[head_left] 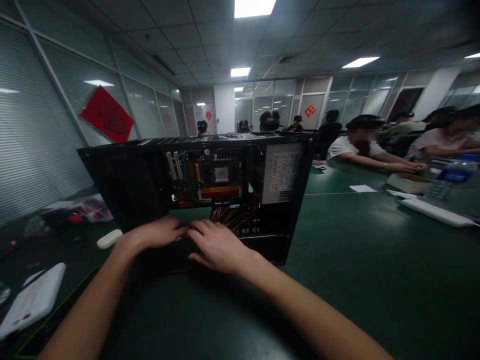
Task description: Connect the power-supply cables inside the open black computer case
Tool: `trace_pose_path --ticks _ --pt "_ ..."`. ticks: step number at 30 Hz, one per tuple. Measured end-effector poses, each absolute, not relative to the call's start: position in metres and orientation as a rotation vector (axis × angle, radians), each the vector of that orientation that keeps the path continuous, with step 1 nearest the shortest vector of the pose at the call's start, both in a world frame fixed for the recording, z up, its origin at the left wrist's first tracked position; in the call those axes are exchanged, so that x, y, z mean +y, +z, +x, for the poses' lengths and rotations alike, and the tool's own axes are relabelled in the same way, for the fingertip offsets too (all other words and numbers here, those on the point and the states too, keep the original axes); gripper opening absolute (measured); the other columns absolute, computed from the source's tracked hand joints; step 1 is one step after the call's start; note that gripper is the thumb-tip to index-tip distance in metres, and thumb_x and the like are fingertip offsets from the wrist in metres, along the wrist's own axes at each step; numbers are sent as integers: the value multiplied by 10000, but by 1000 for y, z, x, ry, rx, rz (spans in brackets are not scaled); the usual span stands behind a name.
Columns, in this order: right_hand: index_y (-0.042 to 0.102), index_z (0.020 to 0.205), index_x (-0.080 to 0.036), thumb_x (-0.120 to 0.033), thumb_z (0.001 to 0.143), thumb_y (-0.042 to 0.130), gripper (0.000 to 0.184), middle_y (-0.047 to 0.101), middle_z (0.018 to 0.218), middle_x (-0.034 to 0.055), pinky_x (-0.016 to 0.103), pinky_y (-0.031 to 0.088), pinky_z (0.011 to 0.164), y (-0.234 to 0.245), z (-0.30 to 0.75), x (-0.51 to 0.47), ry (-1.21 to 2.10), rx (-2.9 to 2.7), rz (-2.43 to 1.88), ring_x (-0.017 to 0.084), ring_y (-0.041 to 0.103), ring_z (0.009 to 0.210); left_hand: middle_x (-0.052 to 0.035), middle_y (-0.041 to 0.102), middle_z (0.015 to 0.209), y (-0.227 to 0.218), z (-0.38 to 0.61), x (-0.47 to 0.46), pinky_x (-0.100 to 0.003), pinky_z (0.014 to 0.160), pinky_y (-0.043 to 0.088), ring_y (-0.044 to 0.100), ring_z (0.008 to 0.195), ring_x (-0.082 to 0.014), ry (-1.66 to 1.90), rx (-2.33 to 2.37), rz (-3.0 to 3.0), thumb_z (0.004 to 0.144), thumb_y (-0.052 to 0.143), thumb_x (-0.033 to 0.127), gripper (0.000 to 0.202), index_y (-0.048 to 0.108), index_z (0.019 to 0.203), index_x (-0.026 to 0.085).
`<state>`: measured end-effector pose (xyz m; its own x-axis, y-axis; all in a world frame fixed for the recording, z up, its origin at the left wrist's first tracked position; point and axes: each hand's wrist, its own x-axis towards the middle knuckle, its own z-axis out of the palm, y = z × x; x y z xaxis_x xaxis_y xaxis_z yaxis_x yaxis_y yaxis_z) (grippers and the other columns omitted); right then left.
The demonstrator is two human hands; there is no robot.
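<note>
An open black computer case (150, 145) stands on the table in front of me, its inside facing me. Within it are a motherboard (232, 162) with coloured slots, a power supply (281, 172) with a white label, and a bundle of cables (234, 215). My left hand (163, 234) is at the lower left of the opening, fingers drawn together and pointing right. Close beside it, my right hand (217, 245) is bent over the lower part of the opening, thumb below. Their fingertips nearly meet; whatever is between them is too small or hidden to make out.
On the green table (360, 265) at left lie a white mouse-shaped object (109, 239), a white device (33, 297) and clear plastic bags (80, 210). A water bottle (452, 177), a white bar (437, 211) and a paper (363, 188) lie to the right. People (360, 140) sit beyond.
</note>
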<state>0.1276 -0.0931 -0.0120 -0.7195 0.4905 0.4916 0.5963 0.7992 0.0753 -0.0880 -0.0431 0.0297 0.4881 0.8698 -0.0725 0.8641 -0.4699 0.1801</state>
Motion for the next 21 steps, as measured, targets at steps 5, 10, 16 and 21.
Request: trace_pose_path --ticks 5,10,16,21 --pt "567 1279 -140 -434 953 581 440 660 1168 164 377 533 733 -39 192 -101 -541 -2494 -1052 281 641 966 -77 711 1211 21 -99 -95 -355 929 528 680 1075 -265 117 1437 2504 926 501 571 465 680 1212 249" --pt "671 915 -148 -465 1013 447 400 709 821 116 286 379 543 -54 229 -98 -528 -2436 -1365 221 665 686 -178 692 1193 -2 -91 -101 -461 826 559 689 1030 -372 128 1793 2664 890 564 596 559 647 1236 165" --pt "678 911 -162 -405 1009 463 338 729 874 122 307 445 610 -55 240 -98 -599 -2372 -1154 216 673 730 -168 708 1181 -15 -94 -108 -512 878 558 685 1044 -374 376 1706 2737 919 527 555 503 652 1225 176" --pt "537 1264 -331 -276 821 717 482 598 1293 85 460 511 971 -48 287 -106 -735 -1901 -568 283 576 1217 52 610 1361 -20 -128 -139 -531 1139 425 568 1270 -309 1713 1702 2518 838 677 342 472 555 1268 495"
